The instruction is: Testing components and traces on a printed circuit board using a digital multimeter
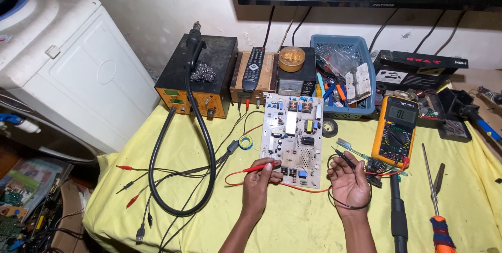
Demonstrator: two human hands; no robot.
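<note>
Left hand (257, 180) grips a red probe (260, 167) beside the circuit board (293, 139); right hand (349, 182) pinches a black probe (346, 158) near the yellow multimeter (396, 130).

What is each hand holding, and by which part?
Left hand grips the red probe around its handle. Right hand pinches the black probe by its handle, its lead looped around the palm.

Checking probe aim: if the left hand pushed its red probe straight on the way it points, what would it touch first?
Likely the circuit board: the left hand holds the red probe with its tip at the board's lower left edge.
</note>
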